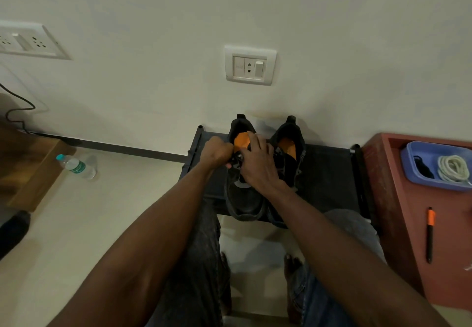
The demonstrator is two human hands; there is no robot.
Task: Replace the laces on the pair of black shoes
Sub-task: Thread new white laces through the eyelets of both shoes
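Sitting side by side on a dark rack (329, 173) against the wall: two black shoes. Left hand (215, 151) is curling at the left shoe's (242, 199) eyelets, seemingly pinching its lace (236, 163). Right hand (258, 163) is lying spread across its tongue. Right shoe (290, 148) is sitting untouched. Cord coil (453, 168) is lying in a blue tray (408, 165).

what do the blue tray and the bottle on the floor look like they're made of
Blue tray: looks like moulded plastic, smooth, slightly glossy, with a rounded rim. Bottle: clear plastic, probably; the floor shows through it, and it has a teal cap and green label.
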